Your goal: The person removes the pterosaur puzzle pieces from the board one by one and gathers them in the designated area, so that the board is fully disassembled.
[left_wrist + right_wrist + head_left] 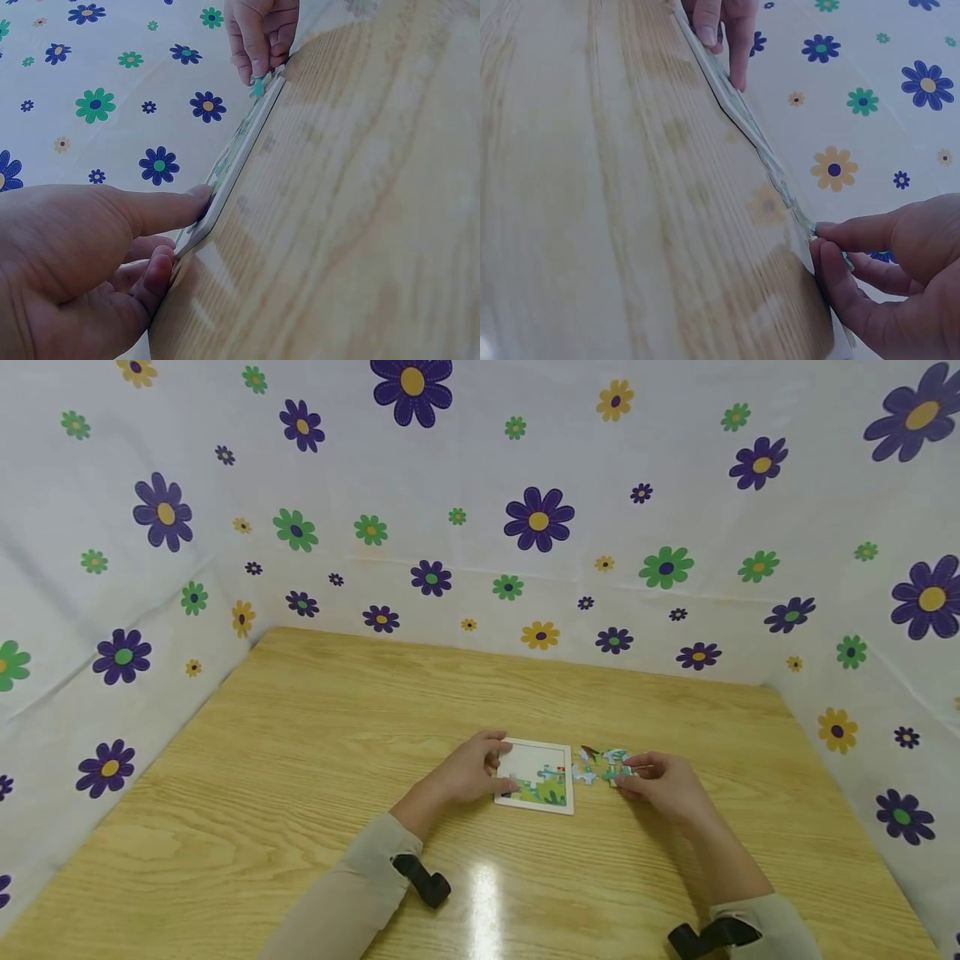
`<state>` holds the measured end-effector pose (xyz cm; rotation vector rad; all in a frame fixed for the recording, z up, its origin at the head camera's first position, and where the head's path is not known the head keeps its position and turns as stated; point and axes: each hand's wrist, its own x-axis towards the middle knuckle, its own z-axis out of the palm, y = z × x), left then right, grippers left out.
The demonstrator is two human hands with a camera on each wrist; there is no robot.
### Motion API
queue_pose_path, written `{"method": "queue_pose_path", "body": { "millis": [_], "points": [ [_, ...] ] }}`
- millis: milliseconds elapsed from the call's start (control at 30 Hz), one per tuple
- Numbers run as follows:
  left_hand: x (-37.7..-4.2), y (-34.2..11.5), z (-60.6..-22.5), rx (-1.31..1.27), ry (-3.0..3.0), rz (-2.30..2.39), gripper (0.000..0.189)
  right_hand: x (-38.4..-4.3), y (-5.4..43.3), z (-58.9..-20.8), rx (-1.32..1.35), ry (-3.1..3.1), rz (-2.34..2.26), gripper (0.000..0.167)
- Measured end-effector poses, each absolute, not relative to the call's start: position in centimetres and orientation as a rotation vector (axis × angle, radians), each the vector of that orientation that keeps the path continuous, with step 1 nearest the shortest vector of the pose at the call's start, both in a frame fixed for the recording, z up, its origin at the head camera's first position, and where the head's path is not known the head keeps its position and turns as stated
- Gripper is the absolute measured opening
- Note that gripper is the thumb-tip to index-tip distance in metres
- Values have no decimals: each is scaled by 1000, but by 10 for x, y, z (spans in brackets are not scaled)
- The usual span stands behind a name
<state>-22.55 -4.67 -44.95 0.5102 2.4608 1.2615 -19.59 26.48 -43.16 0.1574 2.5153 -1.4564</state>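
A square jigsaw puzzle tray (569,781) with a pale rim lies on the table. Joined green and yellow pieces (553,792) fill its lower part; the upper part shows bare white board. My left hand (474,768) grips the tray's left side, thumb (169,210) on top and the other fingers curled at the edge. To the right of the tray, my right hand (670,787) pinches a greenish puzzle piece (615,775) between thumb and fingers, low over the table. Loose puzzle pieces (583,774) lie between that hand and the tray.
The wood-grain table (360,718) extends around the tray. A white cloth (465,460) printed with flowers stands behind it and along both sides. Black straps (423,881) sit on both sleeves.
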Motion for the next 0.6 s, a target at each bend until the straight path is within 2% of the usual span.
{"method": "queue_pose_path", "body": {
  "millis": [333,600],
  "points": [
    [-224,-48,-454,518,2476,1253,65,-192,261,-434,176,2702,-1239,36],
    [-226,-47,-453,539,2477,1280,64,-194,264,-432,171,2684,-1281,33]
  ]
}}
